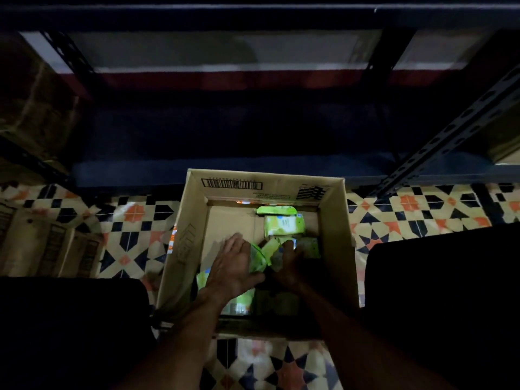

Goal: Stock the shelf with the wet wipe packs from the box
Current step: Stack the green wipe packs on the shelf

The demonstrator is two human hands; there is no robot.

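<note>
Deep shade is swallowing much of the scene; at the far left, brown cartons (36, 108) are running off the frame and barely showing; two black shapes (70, 319) are filling the lower left and lower right corners, too dark to identify; both forearms are being cut off at the bottom edge. Low in the centre, the left hand (233, 267) is lying flat with fingers spread and straight over a green pack (257, 260), pressing on it rather than clasping it; the pack's near part is hiding under the palm. Just beside it, the right hand (289, 268) is sitting in shadow among the packs (284, 225); whether its fingers are closing on one, I cannot tell. More packs are lying along the right half of the box (334, 249) and at its near end, where they are dim and hard to count; the box's left half is showing bare cardboard, giving room beside the left hand.

The box is standing open on the patterned floor (132, 220), its far wall just in front of the low board of the shelf (225, 170); the tier above that board is lying too dark to read. At the right, a slotted post (450, 139) is slanting down to the floor near the box's far right corner.
</note>
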